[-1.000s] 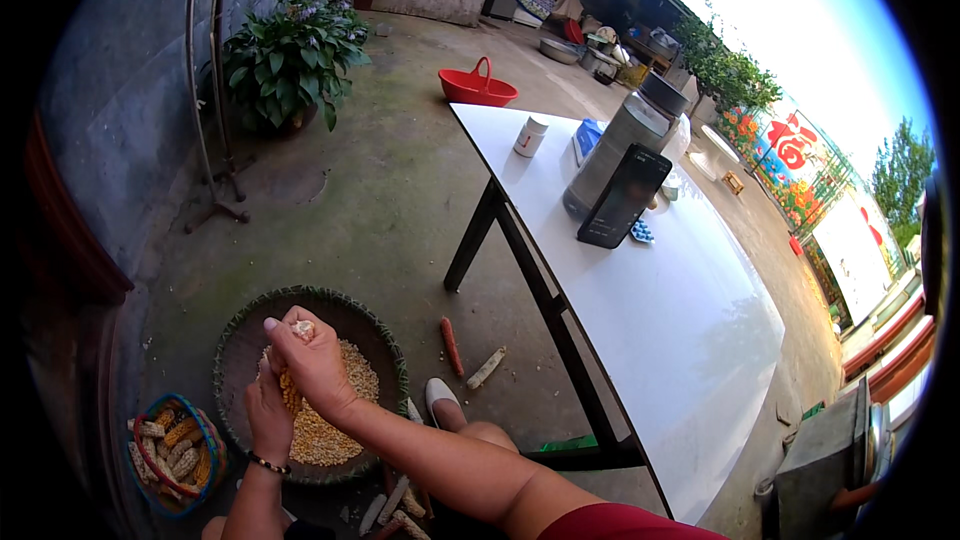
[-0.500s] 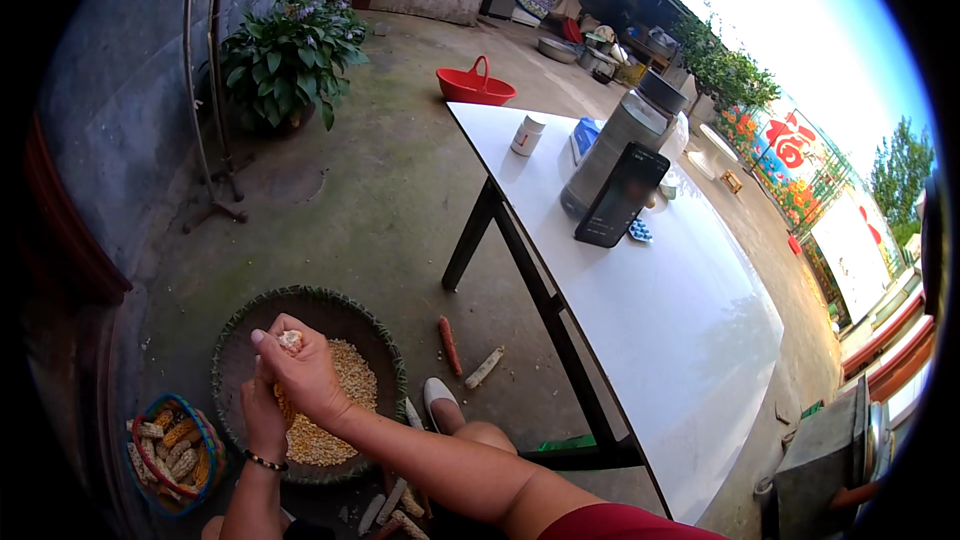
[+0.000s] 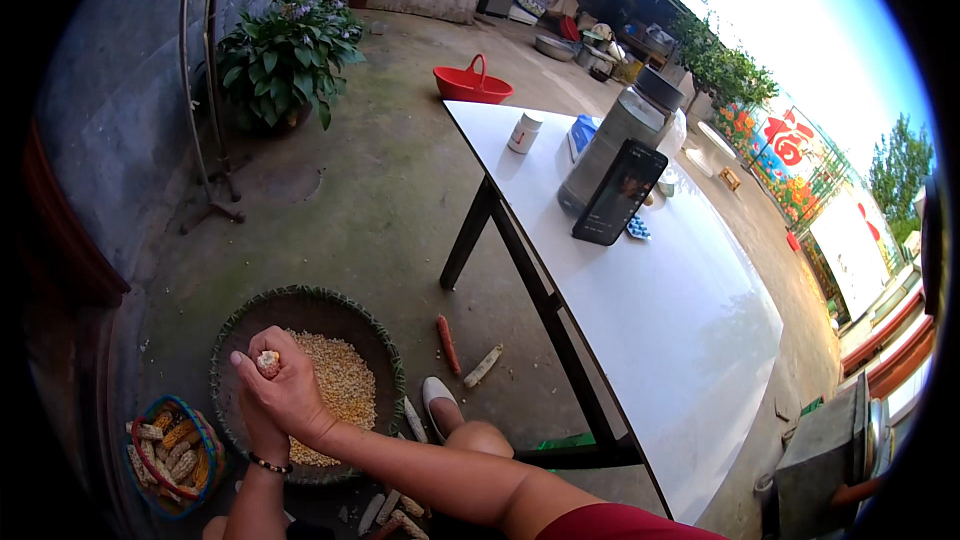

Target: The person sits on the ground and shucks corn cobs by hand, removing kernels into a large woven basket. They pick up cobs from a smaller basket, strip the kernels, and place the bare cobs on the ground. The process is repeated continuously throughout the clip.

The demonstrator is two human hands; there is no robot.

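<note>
Both hands are closed together over the left part of a round woven basket [image 3: 398,345] with a green-bound rim. My right hand [image 3: 292,386] wraps around a corn cob [image 3: 268,365], whose pale end sticks out at the top of the fist. Below and behind it, my left hand [image 3: 256,422], with a dark bead bracelet at the wrist, grips the same cob; its fingers are mostly hidden. Loose yellow corn kernels [image 3: 345,380] lie spread in the basket under the hands.
A small colourful basket [image 3: 207,438] of corn cobs stands left. Stripped cobs [image 3: 484,366] lie on the floor, one reddish [image 3: 448,344]. To the right is a white table [image 3: 690,340] bearing a phone [image 3: 620,192], a large bottle [image 3: 625,130] and a white jar [image 3: 525,132]. My shoe [image 3: 438,402] is beside the round basket.
My hands have shifted slightly down and left over the basket, still clasped on the cob. The cob's end has moved with them, and its yellow side between the hands is now covered.
</note>
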